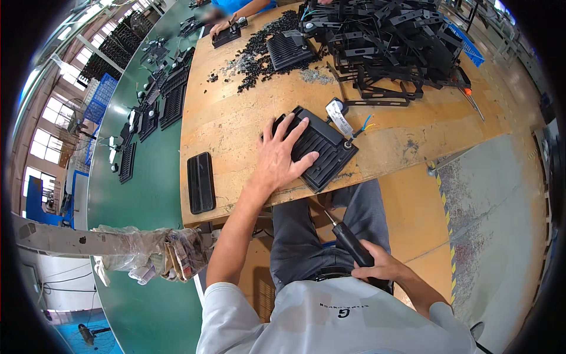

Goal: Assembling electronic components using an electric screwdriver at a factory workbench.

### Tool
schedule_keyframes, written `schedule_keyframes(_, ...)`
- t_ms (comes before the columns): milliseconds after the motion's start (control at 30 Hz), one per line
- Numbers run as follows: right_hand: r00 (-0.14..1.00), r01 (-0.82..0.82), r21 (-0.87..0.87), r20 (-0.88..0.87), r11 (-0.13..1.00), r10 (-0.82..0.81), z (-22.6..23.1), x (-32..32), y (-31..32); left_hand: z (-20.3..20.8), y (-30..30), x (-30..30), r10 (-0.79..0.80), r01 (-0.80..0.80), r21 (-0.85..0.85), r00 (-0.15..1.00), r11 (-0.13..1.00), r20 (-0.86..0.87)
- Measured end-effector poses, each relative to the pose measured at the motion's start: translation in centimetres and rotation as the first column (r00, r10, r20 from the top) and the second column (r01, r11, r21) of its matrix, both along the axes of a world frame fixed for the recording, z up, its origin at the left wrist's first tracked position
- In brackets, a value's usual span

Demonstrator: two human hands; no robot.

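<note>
My left hand lies with spread fingers on a black finned housing near the table's front edge. The housing is ribbed, with a cable gland and loose coloured wires at its right side. A white label shows beside it, on a small part at its far right corner. In my right hand is a black electric screwdriver, held over my lap. Its thin bit points up and left toward the table edge, apart from the housing.
Black brackets are heaped at the far right, near an orange-handled screwdriver. Small black parts lie scattered around another finned housing. A black tray sits at left, beside a green conveyor carrying several housings. A co-worker's hand works at the far end.
</note>
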State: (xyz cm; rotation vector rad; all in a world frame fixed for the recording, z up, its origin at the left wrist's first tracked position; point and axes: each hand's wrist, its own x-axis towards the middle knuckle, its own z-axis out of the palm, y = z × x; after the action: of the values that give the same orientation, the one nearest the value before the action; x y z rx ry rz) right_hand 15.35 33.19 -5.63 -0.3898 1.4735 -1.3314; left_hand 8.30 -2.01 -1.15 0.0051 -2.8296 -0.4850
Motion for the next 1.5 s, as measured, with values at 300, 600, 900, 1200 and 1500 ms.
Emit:
schedule_keyframes(300, 0.991, -0.094, 0.099, -0.089, 0.991, 0.103, 0.8, -0.6, 0.6, -0.5, -12.1, -7.9, 0.289, -0.225, 0.209, 0.883, 0.952, -0.369)
schedule_keyframes(600, 0.982, 0.046, 0.099, -0.187, 0.994, -0.027, -1.5, 0.3, 0.5, -2.1, -17.7, -13.4, 0.161, -0.171, -0.013, 0.947, 0.985, -0.277)
schedule_keyframes(900, 0.975, 0.024, 0.123, -0.224, 0.992, 0.004, -1.0, 0.0, -0.4, -1.2, -18.0, -14.6, 0.015, -0.049, -0.116, 0.961, 0.992, -0.277)
schedule_keyframes(1200, 0.991, 0.018, 0.027, -0.135, 0.999, -0.015, 2.2, 0.1, -0.7, 3.5, -10.1, -6.6, 0.173, 0.105, 0.771, 0.947, 0.628, -0.270)
schedule_keyframes(1500, 0.915, 0.063, -0.204, -0.378, 0.977, -0.138, 6.1, -3.0, -5.7, 0.7, 0.9, 5.3, -0.018, 0.190, 0.978, 0.982, 0.080, -0.190)
